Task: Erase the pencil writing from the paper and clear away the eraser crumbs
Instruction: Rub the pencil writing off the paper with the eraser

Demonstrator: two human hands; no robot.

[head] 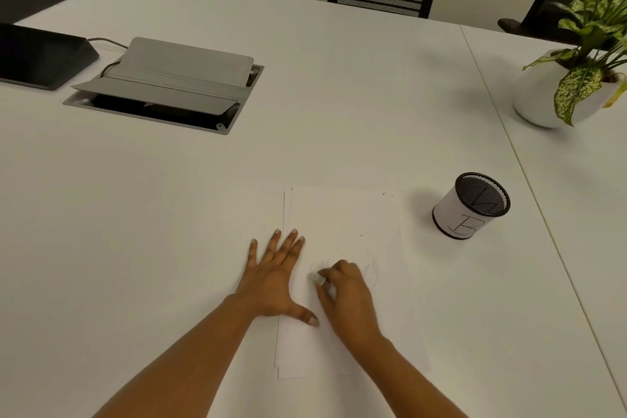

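Observation:
A white sheet of paper (pixel 342 217) lies on the white table in front of me, on top of another sheet whose edge shows at the left. Faint pencil marks (pixel 373 268) remain near the paper's middle right. My left hand (pixel 274 278) lies flat with fingers spread on the paper's left edge, pressing it down. My right hand (pixel 346 299) is closed around a small white eraser (pixel 317 278), whose tip touches the paper. A few dark crumbs (pixel 388 195) lie near the paper's far right corner.
A black mesh pen cup (pixel 470 207) with a white label stands right of the paper. A potted plant (pixel 573 78) sits at the far right. An open grey cable box (pixel 166 88) and a black device (pixel 40 58) lie far left. Chairs stand behind the table.

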